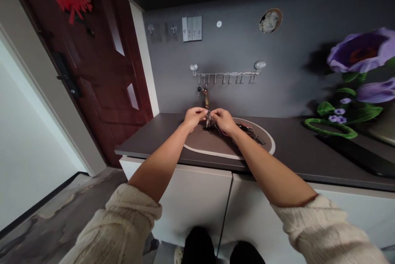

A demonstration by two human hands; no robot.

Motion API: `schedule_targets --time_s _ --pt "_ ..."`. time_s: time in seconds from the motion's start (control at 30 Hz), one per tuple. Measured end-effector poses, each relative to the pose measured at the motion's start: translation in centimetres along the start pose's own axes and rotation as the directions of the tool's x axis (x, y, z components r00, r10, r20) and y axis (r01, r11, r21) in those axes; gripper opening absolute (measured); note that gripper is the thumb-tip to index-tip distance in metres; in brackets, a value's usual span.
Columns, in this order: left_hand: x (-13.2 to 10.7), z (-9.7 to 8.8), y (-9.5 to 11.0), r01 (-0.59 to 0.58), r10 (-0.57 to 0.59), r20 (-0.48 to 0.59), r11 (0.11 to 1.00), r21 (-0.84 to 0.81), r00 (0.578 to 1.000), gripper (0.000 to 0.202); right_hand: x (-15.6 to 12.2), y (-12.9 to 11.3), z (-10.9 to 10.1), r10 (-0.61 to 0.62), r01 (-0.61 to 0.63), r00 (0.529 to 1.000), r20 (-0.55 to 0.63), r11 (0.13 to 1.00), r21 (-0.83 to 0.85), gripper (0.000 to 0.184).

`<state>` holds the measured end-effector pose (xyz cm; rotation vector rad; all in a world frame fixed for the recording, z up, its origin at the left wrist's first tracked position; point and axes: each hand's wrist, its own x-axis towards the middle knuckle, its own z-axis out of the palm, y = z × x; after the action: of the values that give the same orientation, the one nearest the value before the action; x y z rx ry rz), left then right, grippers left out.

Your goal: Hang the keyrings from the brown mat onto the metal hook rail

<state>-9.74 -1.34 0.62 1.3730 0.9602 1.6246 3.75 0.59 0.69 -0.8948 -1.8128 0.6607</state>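
Between my two hands is a key ring (pixel 208 117) with small keys (pixel 207 123) dangling from it. My left hand (pixel 195 116) pinches it from the left, and my right hand (pixel 222 120) pinches it from the right. Both hands are over an oval brown mat (pixel 210 147) with a pale rim. Several keys (pixel 251 133) lie in a pile on the mat, right of my right hand and partly behind its wrist. A dark small item (pixel 207 130) rests below the held ring. Behind my hands, a brown strap keychain (pixel 206 98) hangs from the hook rail.
A clear hook rail (pixel 226 74) is fixed to the grey wall, with keys (pixel 199 90) at its left end. The dark countertop (pixel 145 138) carries purple flowers (pixel 359 56) and a green ring (pixel 331 133) at right. A red-brown door (pixel 108 91) stands at left.
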Motion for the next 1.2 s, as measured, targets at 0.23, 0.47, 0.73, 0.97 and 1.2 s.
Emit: schedule_targets --time_s 0.23,0.47,0.73,0.97,1.2 --pt "0.2 -0.1 -0.4 -0.019 0.020 -0.046 0.999 0.029 0.999 0.028 0.1 0.2 -0.2 -0.025 0.026 0.998 -0.059 1.000 0.010 0.019" --pt "0.1 0.2 -1.1 -0.043 0.060 -0.093 0.982 0.182 0.994 0.025 0.4 0.5 -0.4 0.002 0.008 0.992 -0.127 0.997 0.080 0.025" --pt "0.3 0.3 -1.7 -0.048 0.077 -0.080 0.947 0.317 0.994 0.017 1.2 -0.5 -1.0 0.084 -0.046 0.984 -0.159 0.972 0.229 0.031" --pt "0.5 0.4 -2.3 -0.059 0.090 -0.072 0.932 0.358 0.993 0.020 4.5 -2.9 -1.8 0.148 -0.083 0.971 -0.188 0.946 0.315 0.018" --pt "1.1 0.2 -3.0 -0.098 0.142 -0.073 0.899 0.428 0.987 0.022 8.8 -4.1 -1.7 0.185 -0.122 0.954 -0.236 0.959 0.257 0.012"
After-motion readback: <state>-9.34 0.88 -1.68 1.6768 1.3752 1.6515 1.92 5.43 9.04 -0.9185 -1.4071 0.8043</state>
